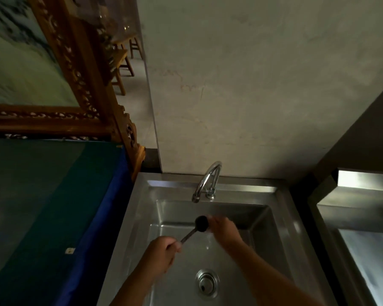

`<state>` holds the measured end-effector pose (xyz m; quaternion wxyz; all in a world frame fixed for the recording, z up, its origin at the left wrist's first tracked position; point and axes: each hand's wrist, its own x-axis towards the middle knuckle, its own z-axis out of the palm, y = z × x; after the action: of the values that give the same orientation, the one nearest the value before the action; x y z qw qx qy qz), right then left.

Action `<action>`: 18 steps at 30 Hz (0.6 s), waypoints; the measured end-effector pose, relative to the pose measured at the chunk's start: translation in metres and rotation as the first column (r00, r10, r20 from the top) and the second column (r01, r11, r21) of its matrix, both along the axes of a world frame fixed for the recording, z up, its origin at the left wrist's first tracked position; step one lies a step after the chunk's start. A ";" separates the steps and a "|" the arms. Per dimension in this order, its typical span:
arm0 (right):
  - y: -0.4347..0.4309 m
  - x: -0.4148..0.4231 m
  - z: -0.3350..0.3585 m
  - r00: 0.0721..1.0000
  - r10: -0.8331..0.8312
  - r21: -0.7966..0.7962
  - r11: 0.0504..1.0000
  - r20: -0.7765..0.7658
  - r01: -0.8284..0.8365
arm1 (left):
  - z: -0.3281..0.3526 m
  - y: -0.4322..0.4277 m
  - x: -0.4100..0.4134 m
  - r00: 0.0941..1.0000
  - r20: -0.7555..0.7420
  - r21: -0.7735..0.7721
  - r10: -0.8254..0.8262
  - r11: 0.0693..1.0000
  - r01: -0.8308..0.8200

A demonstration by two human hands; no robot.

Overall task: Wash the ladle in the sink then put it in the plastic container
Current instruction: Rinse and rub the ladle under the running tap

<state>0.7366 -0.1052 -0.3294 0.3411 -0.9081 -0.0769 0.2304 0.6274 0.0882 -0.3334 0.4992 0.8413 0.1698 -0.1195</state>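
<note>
Both hands are over the basin right now. Left hand (164, 252) is closed around the thin metal handle of the ladle (201, 223), with the stick angling up and away toward the far right. Right hand (224, 228) is curled against the ladle's round bowl, which looks dark and sits just below the tap's spout; it's motion-blurred, so I can't really make out the fingers.

Going big to small: the sink (283, 219) is a stainless steel rectangular tub with a flat rim, smooth and kinda dull-shiny. It holds nothing but my hands and the ladle held above the bottom. To its left is a blue and teal cloth (53, 206), satiny looking, with a carved wooden frame (80, 80) behind it. On the right there's another steel unit (363, 217). The faucet (208, 182) is a curved chrome gooseneck at the far edge. Smallest bit is the round metal drain (207, 283) near me.
</note>
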 end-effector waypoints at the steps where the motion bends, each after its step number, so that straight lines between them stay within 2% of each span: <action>1: -0.004 -0.011 0.004 0.999 -0.033 0.010 0.999 0.022 0.033 | 0.005 0.002 -0.002 0.999 0.015 0.067 -0.038 0.997 0.037; 4: -0.017 -0.039 0.020 0.995 -0.099 0.084 0.992 0.026 0.096 | 0.022 0.005 -0.012 0.992 0.062 0.173 -0.110 0.980 0.098; 7: -0.030 -0.055 0.046 0.985 -0.161 0.174 0.974 0.067 0.147 | 0.043 0.000 -0.019 0.986 0.099 0.195 -0.132 0.975 0.111; 10: -0.041 -0.068 0.069 0.974 -0.160 0.251 0.961 0.163 0.116 | 0.067 -0.010 -0.023 0.975 0.155 0.200 -0.162 0.971 0.130; 13: -0.055 -0.081 0.085 0.957 -0.195 0.365 0.925 0.214 0.107 | 0.093 -0.022 -0.032 0.958 0.215 0.269 -0.191 0.954 0.130; 18: -0.080 -0.096 0.106 0.953 -0.208 0.571 0.820 0.218 0.048 | 0.135 -0.043 -0.049 0.906 0.358 0.415 -0.226 0.907 0.062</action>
<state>0.6407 -0.1852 -0.2232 0.5926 -0.7943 -0.1249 0.0478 0.5781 0.0447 -0.1986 0.3329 0.9412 0.0213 0.0533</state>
